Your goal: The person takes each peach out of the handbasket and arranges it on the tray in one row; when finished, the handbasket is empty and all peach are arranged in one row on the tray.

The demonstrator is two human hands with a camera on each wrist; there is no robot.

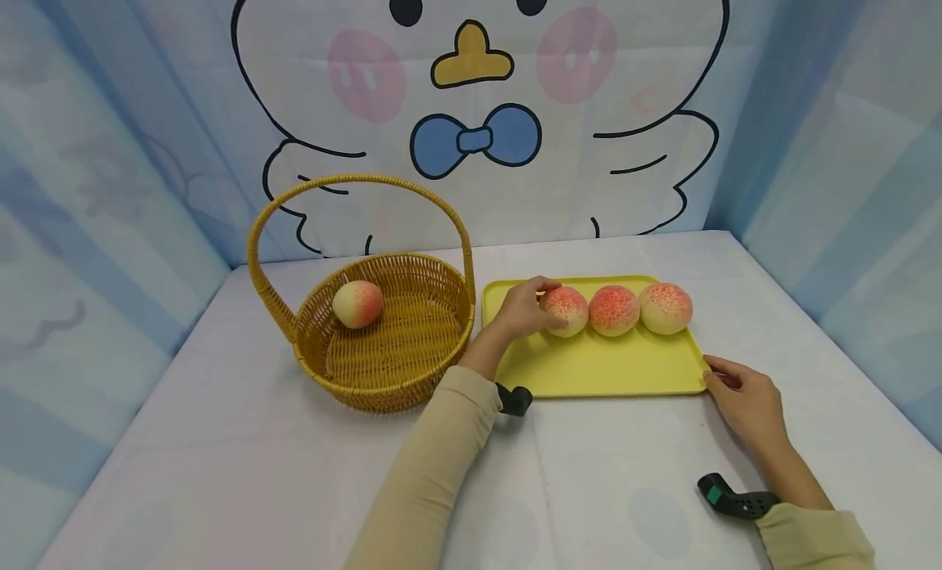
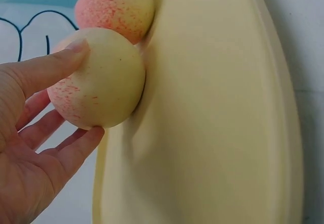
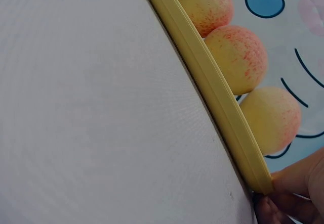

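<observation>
Three pink-and-cream peaches sit in a row along the far side of a yellow tray (image 1: 603,370). My left hand (image 1: 524,310) holds the leftmost peach (image 1: 565,315); in the left wrist view its thumb lies on one side of that peach (image 2: 109,82) and fingers on the other. Beside it are the middle peach (image 1: 614,311) and the right peach (image 1: 666,308). At the tray's near right corner, my right hand (image 1: 751,402) pinches the rim (image 3: 217,92) between thumb and fingers. A wicker basket (image 1: 386,400) left of the tray contains one peach (image 1: 358,304).
The basket's tall arched handle (image 1: 361,178) rises above its rim. A white cloth (image 1: 243,472) covers the table. Behind it hangs a curtain (image 1: 574,194) with a cartoon print, and more curtains flank both sides.
</observation>
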